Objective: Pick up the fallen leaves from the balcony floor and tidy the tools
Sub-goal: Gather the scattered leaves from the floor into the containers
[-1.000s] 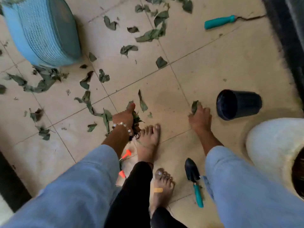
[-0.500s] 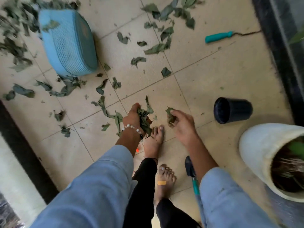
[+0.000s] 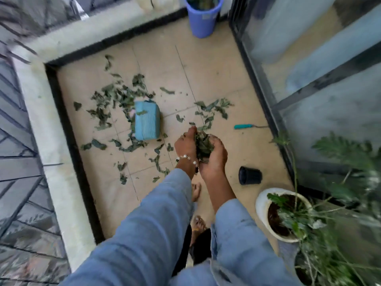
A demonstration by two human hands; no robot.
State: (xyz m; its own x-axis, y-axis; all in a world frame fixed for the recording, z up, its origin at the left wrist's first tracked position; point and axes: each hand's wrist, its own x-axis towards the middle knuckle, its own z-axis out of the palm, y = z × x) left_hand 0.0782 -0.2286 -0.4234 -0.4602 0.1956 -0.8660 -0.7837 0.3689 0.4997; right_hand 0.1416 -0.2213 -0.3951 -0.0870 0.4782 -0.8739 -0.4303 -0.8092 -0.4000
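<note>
- A bundle of leaves [image 3: 203, 145] sits between the two hands, raised above the balcony floor [image 3: 216, 71].
- The left hand [image 3: 185, 143] presses against the left side of the bundle, fingers curled around it; a bead bracelet [image 3: 188, 157] circles its wrist.
- The right hand [image 3: 215, 156] cups the bundle from below and from the right, palm turned up. Both hands are closed on the leaves.
- Both forearms carry light blue sleeves [image 3: 148, 228].
- Loose leaves [image 3: 115, 100] lie scattered over the tiled floor, thickest to the left of and behind a light blue basket [image 3: 147, 120]; a smaller patch [image 3: 214, 109] lies to the right of the basket.
- The basket lies tipped on its side, well to the left of the hands, with leaves touching its edges.
- A tool with a teal handle [image 3: 243, 126] lies flat on the floor to the right of the hands, near the dark door frame [image 3: 259, 96]; its working end is thin and blurred, so the type cannot be told.
- A small black pot [image 3: 249, 175] lies on its side on the floor, just right of the right forearm.
- A white planter [image 3: 261, 205] holding a green plant [image 3: 329, 213] stands near the black pot, toward the camera.
- A blue bucket [image 3: 203, 19] stands upright in the far corner.
- A pale ledge [image 3: 53, 162] borders the floor on the left and far sides.
- Two bare feet [image 3: 195, 191] rest on the floor below the hands.
</note>
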